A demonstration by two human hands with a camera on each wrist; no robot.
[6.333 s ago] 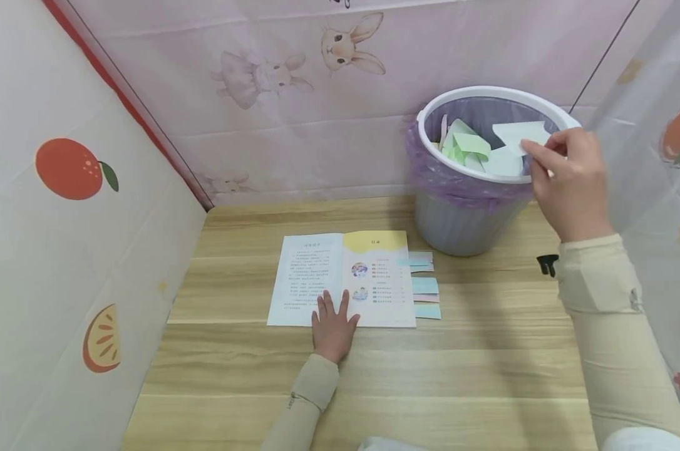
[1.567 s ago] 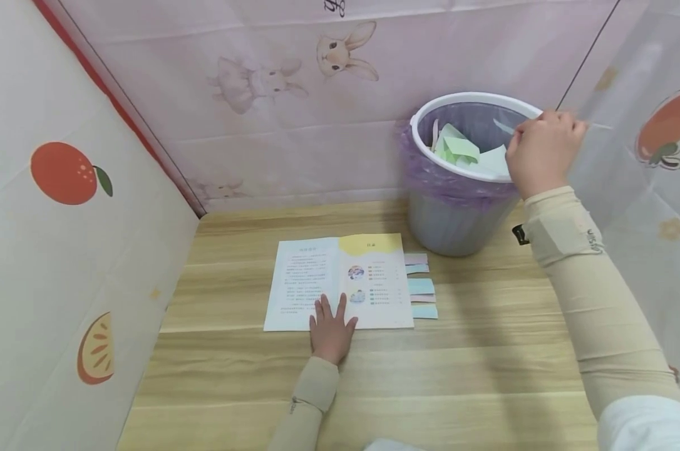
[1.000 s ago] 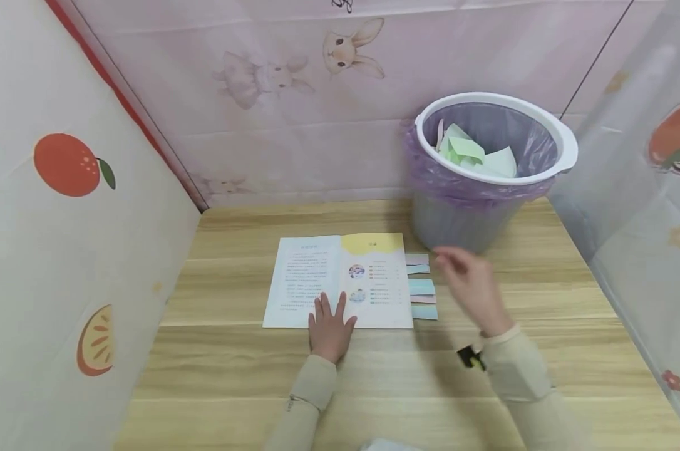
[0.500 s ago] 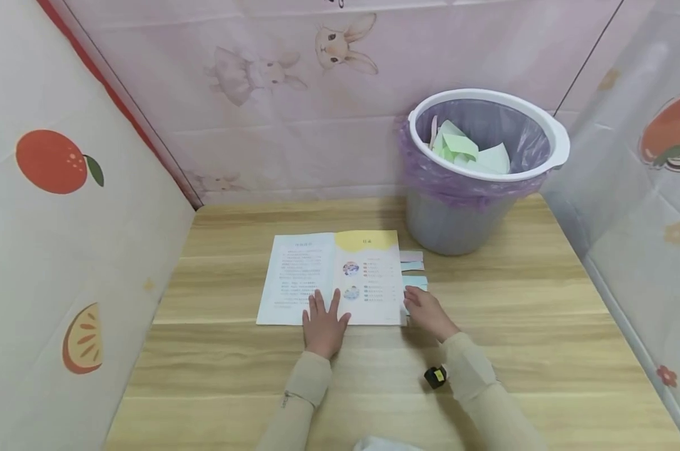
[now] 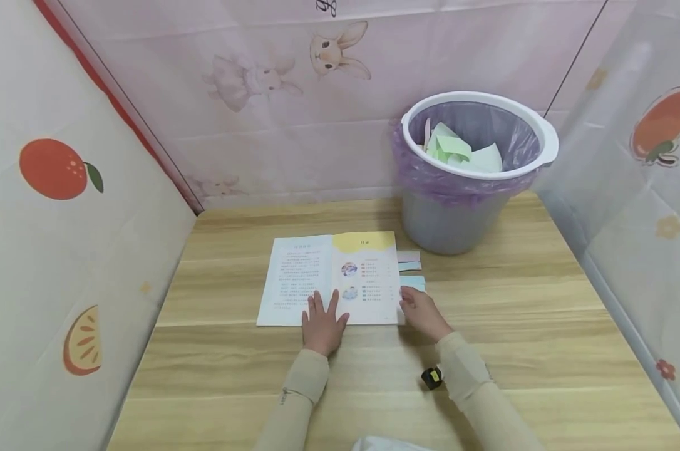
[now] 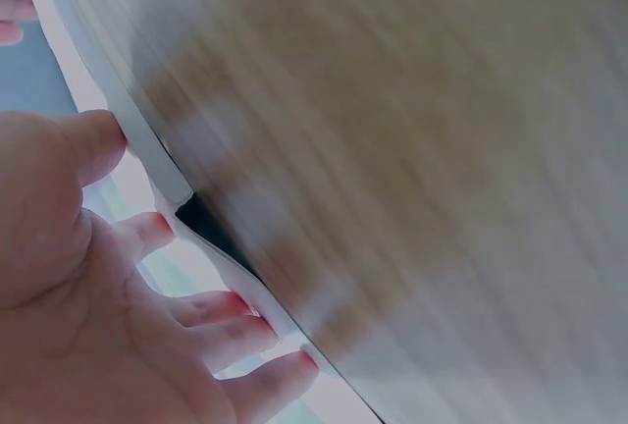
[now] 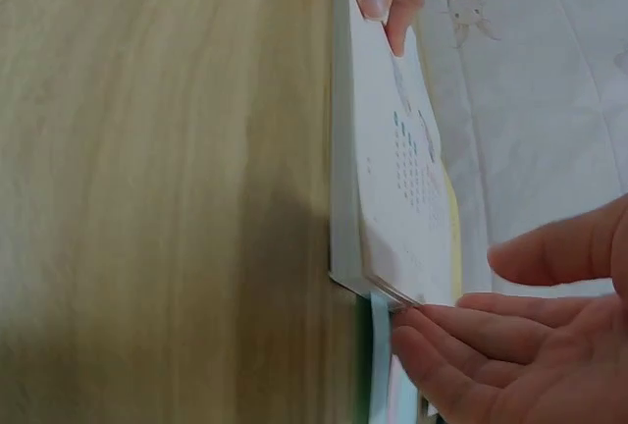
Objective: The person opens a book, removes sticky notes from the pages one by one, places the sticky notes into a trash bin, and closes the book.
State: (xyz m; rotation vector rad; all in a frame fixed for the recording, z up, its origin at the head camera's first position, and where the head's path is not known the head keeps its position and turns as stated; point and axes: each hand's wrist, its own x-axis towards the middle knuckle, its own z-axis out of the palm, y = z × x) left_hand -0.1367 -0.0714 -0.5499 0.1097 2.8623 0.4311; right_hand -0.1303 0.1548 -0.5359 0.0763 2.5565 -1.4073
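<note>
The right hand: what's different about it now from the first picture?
The right hand let go of the pale paper held over the bin, moving down and left to the right edge of the book. Left hand, book and bin stayed put.

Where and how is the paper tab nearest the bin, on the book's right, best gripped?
Pinch the tab by its free outer end, probably from the near right: that end juts past the open book, and the bin stands close behind it. The left hand on the book should steady it.
</note>
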